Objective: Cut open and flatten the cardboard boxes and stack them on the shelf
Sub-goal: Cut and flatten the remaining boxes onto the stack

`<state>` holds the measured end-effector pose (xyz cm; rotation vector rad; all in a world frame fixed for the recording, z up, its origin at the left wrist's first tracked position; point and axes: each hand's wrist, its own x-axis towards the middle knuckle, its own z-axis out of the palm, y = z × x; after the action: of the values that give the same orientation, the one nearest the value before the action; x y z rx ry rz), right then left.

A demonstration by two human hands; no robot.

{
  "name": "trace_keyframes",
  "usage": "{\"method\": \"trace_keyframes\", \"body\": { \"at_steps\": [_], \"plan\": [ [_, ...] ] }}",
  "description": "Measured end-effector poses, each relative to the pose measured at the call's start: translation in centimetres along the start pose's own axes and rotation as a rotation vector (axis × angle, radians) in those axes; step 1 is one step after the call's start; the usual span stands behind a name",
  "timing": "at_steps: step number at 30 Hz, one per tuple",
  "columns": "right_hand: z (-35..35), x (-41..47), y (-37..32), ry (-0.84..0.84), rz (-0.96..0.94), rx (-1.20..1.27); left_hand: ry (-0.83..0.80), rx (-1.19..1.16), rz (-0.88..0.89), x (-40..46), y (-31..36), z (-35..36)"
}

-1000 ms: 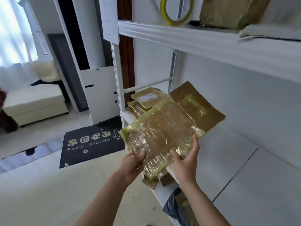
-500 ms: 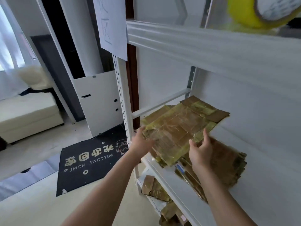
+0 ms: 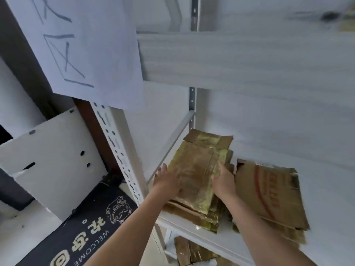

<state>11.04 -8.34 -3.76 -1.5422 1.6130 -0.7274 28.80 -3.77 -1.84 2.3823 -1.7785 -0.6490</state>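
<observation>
Resting on top of a pile of similar pieces, the flattened box (glossy with yellowed tape) is laid on the white shelf, at its left end just beside the perforated upright. That placement seems chosen so that the pile is squared against the frame and kept apart from a second stack of plainer brown cardboard to the right. The piece is flanked by both hands, probably so that its edges can be lined up with the sheets beneath. The left hand is laid flat on the near left part of the sheet, fingers extended and pressing down. The right hand is set against the right edge, fingers straight; whether anything is pinched there cannot be told. Both forearms are reached upward and forward from below the shelf level.
</observation>
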Motion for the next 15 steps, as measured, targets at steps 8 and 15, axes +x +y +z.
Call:
{"method": "trace_keyframes", "body": {
  "at_steps": [8,15],
  "plan": [
    [1.8,1.2,0.3,0.024,0.078,-0.428,-0.068,-0.129,-0.018,3.9,-1.3,2.6],
    [2.6,0.9,0.1,-0.023,0.277,-0.645,-0.065,-0.179,0.108,3.8,-1.5,3.5]
  ]
}}
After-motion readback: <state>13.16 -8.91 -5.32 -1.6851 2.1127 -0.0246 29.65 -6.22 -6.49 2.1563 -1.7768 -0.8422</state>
